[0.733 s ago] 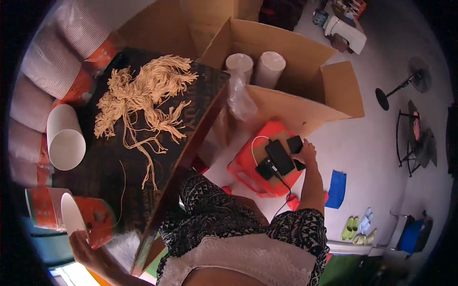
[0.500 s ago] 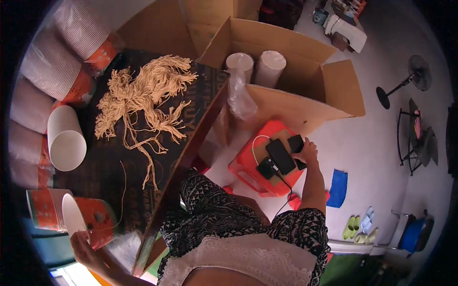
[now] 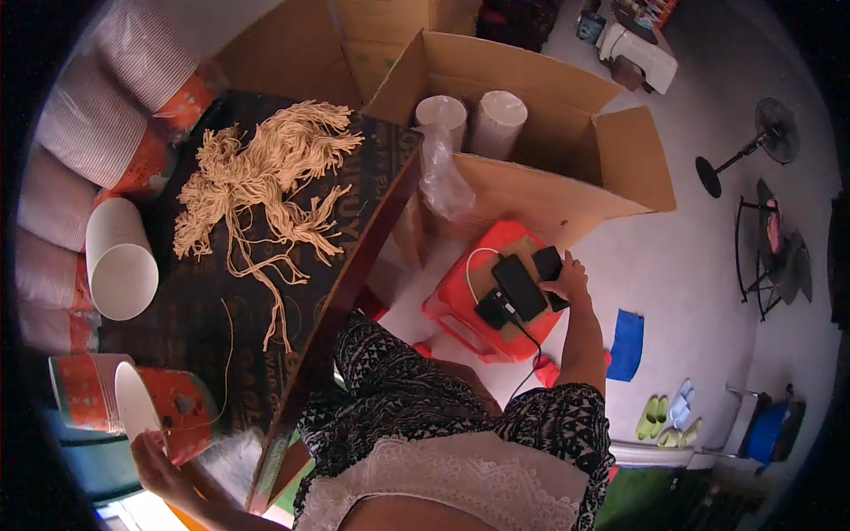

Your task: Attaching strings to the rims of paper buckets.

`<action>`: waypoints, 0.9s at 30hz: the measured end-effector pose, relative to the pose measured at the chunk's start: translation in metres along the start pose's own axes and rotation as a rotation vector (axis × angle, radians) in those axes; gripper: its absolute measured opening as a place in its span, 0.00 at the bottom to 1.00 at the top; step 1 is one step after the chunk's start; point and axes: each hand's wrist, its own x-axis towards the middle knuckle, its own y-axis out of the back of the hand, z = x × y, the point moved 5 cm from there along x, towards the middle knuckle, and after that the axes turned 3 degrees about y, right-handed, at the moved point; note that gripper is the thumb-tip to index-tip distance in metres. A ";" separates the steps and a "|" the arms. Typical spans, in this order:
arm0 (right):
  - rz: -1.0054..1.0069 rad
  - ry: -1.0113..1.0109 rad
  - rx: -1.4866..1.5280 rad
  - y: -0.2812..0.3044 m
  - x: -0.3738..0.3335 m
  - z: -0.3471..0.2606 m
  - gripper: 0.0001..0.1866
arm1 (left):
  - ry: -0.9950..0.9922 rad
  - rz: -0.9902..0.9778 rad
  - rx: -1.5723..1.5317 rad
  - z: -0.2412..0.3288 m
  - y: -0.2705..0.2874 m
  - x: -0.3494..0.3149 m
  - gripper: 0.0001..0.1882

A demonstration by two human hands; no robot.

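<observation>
My left hand is closed at the rim of an orange paper tub, which lies tilted at the table's near left. A thin thread runs across the tub towards those fingers. Close beside it lies a stack of matching tubs. My right hand reaches down to a red stool, its thumb and fingers around a black oblong block. Next to that block sits a flat black device with cables, on a piece of cardboard. A bundle of cream cotton strings is spread on the dark table.
A white paper tub lies near plastic-wrapped tub stacks along the left. Beyond the stool, an open cardboard box holds two white stacks. A standing fan, a blue cloth and slippers are on the right.
The view has shifted very slightly. Both hands keep the same places, and nothing has been taken up or let go.
</observation>
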 end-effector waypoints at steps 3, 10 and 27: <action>-0.027 0.002 0.051 0.004 0.000 -0.004 0.64 | 0.065 0.097 -0.117 0.011 -0.002 -0.008 0.10; 0.301 -0.088 0.107 -0.019 0.000 0.056 0.46 | 0.111 0.067 -0.107 0.007 -0.001 -0.005 0.11; 0.868 -0.015 0.671 0.069 0.004 -0.035 0.21 | -0.061 0.021 0.172 0.012 0.019 -0.015 0.13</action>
